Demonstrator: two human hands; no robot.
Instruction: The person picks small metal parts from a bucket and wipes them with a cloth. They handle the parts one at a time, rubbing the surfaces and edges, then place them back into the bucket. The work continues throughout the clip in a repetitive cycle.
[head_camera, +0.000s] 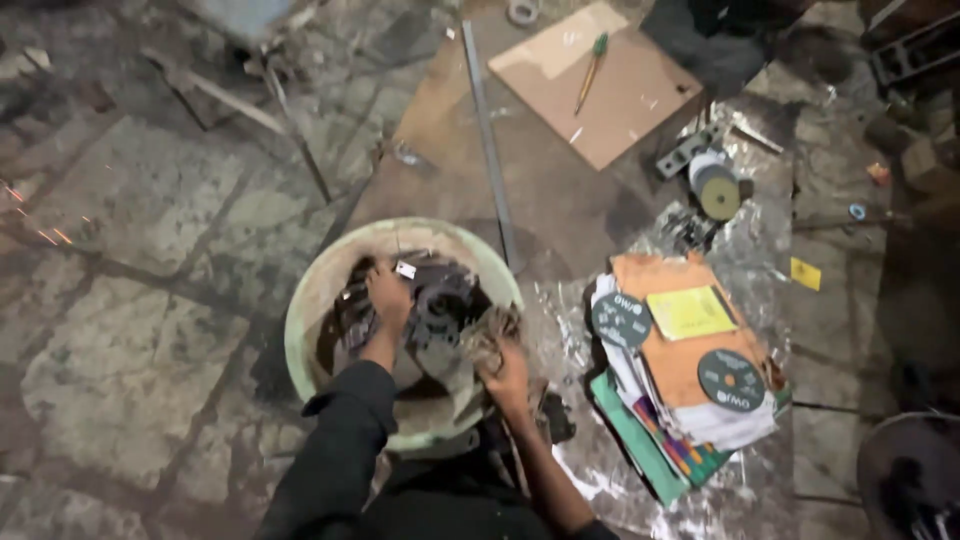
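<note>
A pale green round basin (310, 290) sits on the stone floor and holds dark, greasy metal machine parts (440, 300). My left hand (388, 298) reaches into the basin and grips one of the dark parts. At the basin's right rim my right hand (505, 372) is closed on a dirty crumpled rag (487, 335), pressing it against the parts. Both forearms come in from the bottom of the view, the left one in a dark sleeve.
Right of the basin lies a stack of papers and an orange folder (680, 360) with two grey cutting discs (730, 380) on top. Behind are a long metal strip (490, 150), a cardboard sheet (600, 85) with a screwdriver (590, 70), and an angle grinder (712, 180).
</note>
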